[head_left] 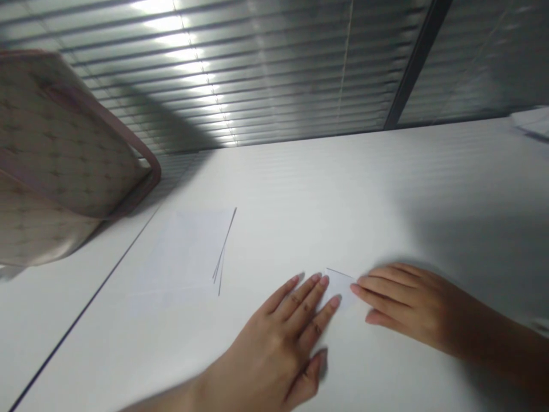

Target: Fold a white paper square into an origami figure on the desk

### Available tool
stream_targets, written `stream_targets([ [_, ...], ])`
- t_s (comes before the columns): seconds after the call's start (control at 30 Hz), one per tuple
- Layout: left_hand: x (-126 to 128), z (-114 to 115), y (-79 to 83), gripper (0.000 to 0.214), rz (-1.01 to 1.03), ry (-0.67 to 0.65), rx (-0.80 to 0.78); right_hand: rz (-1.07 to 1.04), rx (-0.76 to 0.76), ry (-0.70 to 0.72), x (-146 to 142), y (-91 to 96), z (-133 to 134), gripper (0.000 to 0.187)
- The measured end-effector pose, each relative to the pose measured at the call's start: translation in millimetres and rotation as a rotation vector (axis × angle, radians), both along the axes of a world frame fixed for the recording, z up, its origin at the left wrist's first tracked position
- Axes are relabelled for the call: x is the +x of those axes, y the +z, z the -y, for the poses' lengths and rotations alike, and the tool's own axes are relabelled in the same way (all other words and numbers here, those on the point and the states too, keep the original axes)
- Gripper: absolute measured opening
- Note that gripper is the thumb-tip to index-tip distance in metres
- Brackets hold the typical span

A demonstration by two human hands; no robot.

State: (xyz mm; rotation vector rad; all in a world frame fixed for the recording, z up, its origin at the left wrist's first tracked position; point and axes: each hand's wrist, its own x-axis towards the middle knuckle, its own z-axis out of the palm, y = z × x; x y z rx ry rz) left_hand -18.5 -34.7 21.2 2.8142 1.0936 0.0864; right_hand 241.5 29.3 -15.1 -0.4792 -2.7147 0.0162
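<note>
Left hand: the left hand (270,355) lies palm down on the worktop (386,189), nearest the small piece of white paper (341,289). The left fingers (306,297) are slightly spread and straight, with the tips at or just over the paper's lower-left side; the thumb is tucked low.

Right hand: the right hand (412,303) comes in from the other side, palm down. The right fingers (377,289) lie close together, with the tips touching the paper's right side. Neither hand pinches or lifts it.

Small paper: it lies flat on the worktop between both sets of fingertips, partly hidden, so any folds are hard to tell.

Handling: it should be very light, thin and soft, and likely to slide. A flat press or a pinch at an exposed edge seems the surest hold.

Nearby: a larger white paper sheet (182,252) lies to the left, with thin edges showing along one side. Farther off stand a patterned beige tote bag (55,143) with pink trim and window blinds (257,74).
</note>
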Motion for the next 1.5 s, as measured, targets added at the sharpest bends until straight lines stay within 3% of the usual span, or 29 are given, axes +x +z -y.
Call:
stream_targets([
  [0.2,5.7,3.6,-3.9,0.054,0.014,0.002,0.035,-0.083,-0.006,-0.004,-0.7,-3.5,3.3,0.020],
  [0.3,7.0,1.8,-6.7,0.048,0.074,0.002,0.015,-0.124,-0.120,-0.020,-3.0,-3.1,1.7,0.018],
  [0.43,10.1,-3.4,-13.3,0.031,0.277,0.087,0.066,-0.188,-0.342,-0.053,-6.5,-1.5,-1.9,0.016],
  [0.5,11.5,-5.1,-16.7,0.026,0.376,0.129,0.098,-0.208,-0.380,-0.054,-7.4,-0.3,-2.5,0.018],
  [0.63,12.6,-5.8,-18.6,0.026,0.459,0.153,0.095,-0.169,-0.257,-0.019,-7.3,4.3,-1.2,0.026],
  [0.77,14.4,-6.7,-14.9,0.030,0.407,0.134,0.074,-0.143,-0.055,0.015,-7.4,9.7,-0.8,0.034],
  [0.83,15.5,-6.6,-13.8,0.030,0.384,0.133,0.060,-0.119,-0.045,0.005,-8.2,9.5,-0.8,0.034],
  [1.0,14.1,-4.8,-17.4,0.029,0.419,0.159,0.032,-0.172,-0.283,-0.122,-12.1,0.6,2.2,0.018],
  [1.23,13.1,-10.3,-19.1,0.017,0.648,0.333,-0.165,-0.305,-0.565,-0.275,-16.5,-3.7,4.9,0.011],
  [1.5,19.0,-14.4,-10.5,0.011,0.639,0.553,-0.300,-0.298,-0.638,-0.389,-17.2,-2.0,1.7,0.013],
])
